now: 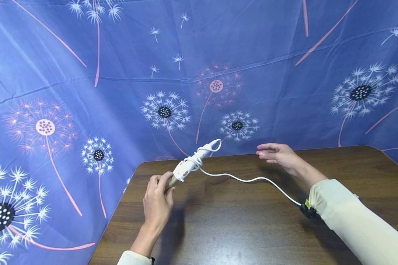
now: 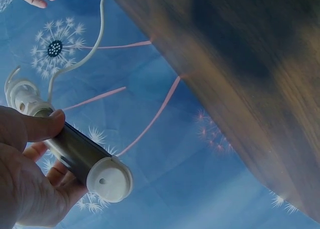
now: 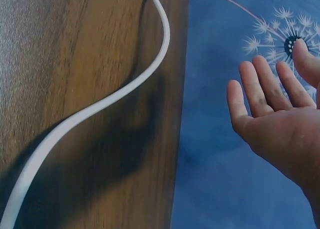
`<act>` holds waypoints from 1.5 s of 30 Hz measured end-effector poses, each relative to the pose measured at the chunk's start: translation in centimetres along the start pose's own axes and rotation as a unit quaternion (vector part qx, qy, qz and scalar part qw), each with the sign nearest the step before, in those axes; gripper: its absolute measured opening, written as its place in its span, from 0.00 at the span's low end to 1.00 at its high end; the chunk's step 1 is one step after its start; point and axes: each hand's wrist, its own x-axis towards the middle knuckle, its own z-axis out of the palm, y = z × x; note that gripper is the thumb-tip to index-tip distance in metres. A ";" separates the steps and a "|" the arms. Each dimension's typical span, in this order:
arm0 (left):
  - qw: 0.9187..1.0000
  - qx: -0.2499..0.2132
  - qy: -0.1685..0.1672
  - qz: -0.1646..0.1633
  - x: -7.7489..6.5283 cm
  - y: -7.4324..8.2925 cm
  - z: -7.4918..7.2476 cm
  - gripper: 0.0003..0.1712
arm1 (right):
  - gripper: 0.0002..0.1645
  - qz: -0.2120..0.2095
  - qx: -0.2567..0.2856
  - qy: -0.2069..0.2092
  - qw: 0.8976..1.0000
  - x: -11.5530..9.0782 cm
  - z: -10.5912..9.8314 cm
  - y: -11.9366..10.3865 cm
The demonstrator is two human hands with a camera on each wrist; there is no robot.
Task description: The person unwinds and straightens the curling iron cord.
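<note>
A white curling iron (image 1: 184, 168) with a metallic barrel (image 2: 77, 151) and a round white end cap (image 2: 111, 180) is tilted above the table's left part. My left hand (image 1: 158, 200) grips it by the barrel, thumb on one side and fingers on the other. Loops of its white cord (image 1: 248, 180) wind round the handle, and the rest runs right toward my right wrist, where the far end is hidden. My right hand (image 1: 280, 156) is held in the air beyond the cord, touching nothing. In the right wrist view its fingers (image 3: 257, 86) are loosely extended.
The dark brown wooden table (image 1: 235, 228) has rounded far corners. Behind it hangs a blue cloth (image 1: 268, 73) with a dandelion print, close to the far edge. A small black device (image 1: 307, 211) sits at the right cuff, by the cord.
</note>
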 end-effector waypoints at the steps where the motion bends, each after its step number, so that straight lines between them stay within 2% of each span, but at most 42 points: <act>1: 1.000 -0.001 0.000 0.001 0.0 0.0 0.0 0.32 | 0.29 -0.003 0.000 -0.001 1.000 0.0 0.2 0.0; 10: 1.000 -0.006 0.002 0.008 0.1 0.3 0.2 0.33 | 0.33 -0.013 -0.005 -0.002 1.000 0.7 1.7 0.3; 15: 1.000 -0.007 0.002 0.007 0.2 0.5 0.2 0.32 | 0.31 -0.018 0.000 0.002 1.000 1.3 2.8 0.3; 33: 1.000 -0.015 -0.001 0.014 0.8 2.0 0.4 0.33 | 0.29 -0.050 0.021 -0.021 0.998 2.4 6.2 0.0; 45: 1.000 -0.025 0.003 0.019 0.8 2.5 0.6 0.33 | 0.31 -0.059 0.027 -0.048 0.997 2.7 8.2 -0.2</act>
